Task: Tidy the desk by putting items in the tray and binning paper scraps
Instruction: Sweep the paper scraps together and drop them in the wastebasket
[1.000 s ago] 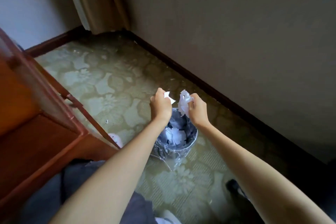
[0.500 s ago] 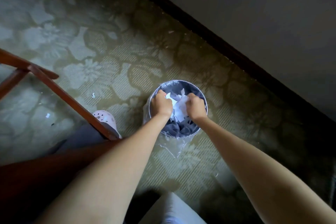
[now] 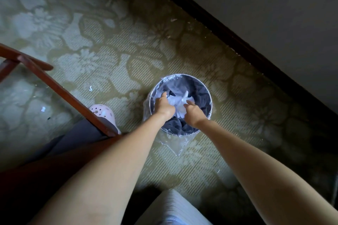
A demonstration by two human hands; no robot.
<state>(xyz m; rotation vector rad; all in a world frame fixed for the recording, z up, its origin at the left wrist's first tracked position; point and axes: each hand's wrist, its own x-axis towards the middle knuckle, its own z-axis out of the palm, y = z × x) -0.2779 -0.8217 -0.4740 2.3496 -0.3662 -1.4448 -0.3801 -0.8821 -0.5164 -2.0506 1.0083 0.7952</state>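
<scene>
- Change: half a second ago both hands were fisted round white scraps low in the bin; a second ago they held them above its rim. Now the fingers have uncurled and the paper lies loose between them.
- Left hand (image 3: 164,107): reaching down inside the bin's near-left side, fingers stretched forward and relaxed, wrist over the rim. It appears to grip nothing.
- Right hand (image 3: 194,113): inside the near-right side, fingers loosened and pointing toward the paper. No pinch is visible, though the fingertips may touch the heap.
- Paper scraps (image 3: 174,101): a white crumpled cluster in the middle of the bin, resting on dark contents.
- Bin (image 3: 210,97): round, upright on the floor (image 3: 128,45), lined with a clear plastic liner (image 3: 176,145) that spills over the near side.
- Stray scraps (image 3: 90,88): two small white bits on the floor, well left of the bin, beyond the wooden frame (image 3: 60,91).
- Judgement: this handful is binned; the floor bits likely remain to be collected. Neither the tray nor the surface is in view.
</scene>
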